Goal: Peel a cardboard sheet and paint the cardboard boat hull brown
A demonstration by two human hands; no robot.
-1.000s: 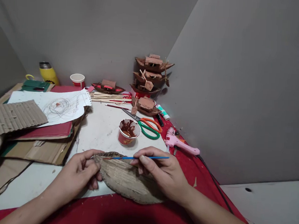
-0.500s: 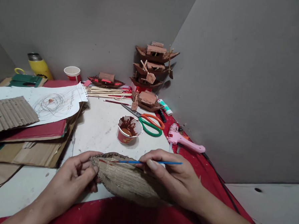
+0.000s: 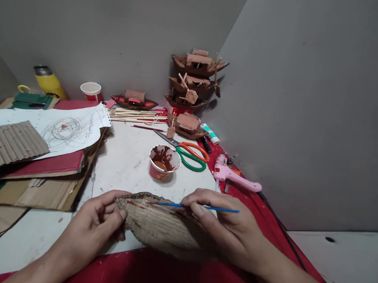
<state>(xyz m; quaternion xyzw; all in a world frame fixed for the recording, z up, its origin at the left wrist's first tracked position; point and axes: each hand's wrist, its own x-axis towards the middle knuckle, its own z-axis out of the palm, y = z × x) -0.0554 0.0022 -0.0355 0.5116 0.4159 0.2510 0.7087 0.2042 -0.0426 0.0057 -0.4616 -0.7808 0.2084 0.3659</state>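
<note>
My left hand [image 3: 104, 217] grips the pointed left end of a cardboard boat hull [image 3: 165, 227], thumb on the near side. The hull's ribbed inside faces up, with a few reddish-brown paint streaks near its left tip. Pinched in my right hand [image 3: 224, 221] is a thin blue paintbrush [image 3: 169, 204], its bristles at the far inner side of the hull. My right hand hides the hull's right end. Beyond the hull stands a paper cup of brown paint [image 3: 162, 167], its inner wall smeared.
Scissors [image 3: 193, 156] lie right of the cup, and a pink glue gun [image 3: 234, 175] with a black cord lies farther right. Brown model boats [image 3: 195, 85] stand against the wall. Cardboard sheets [image 3: 47, 193] and scribbled paper [image 3: 69, 129] are stacked left, near thin sticks [image 3: 136, 115].
The brush and my right hand have moved slightly right along the hull. Another reddish-brown streak shows near the hull's left tip. My left hand keeps its grip.
</note>
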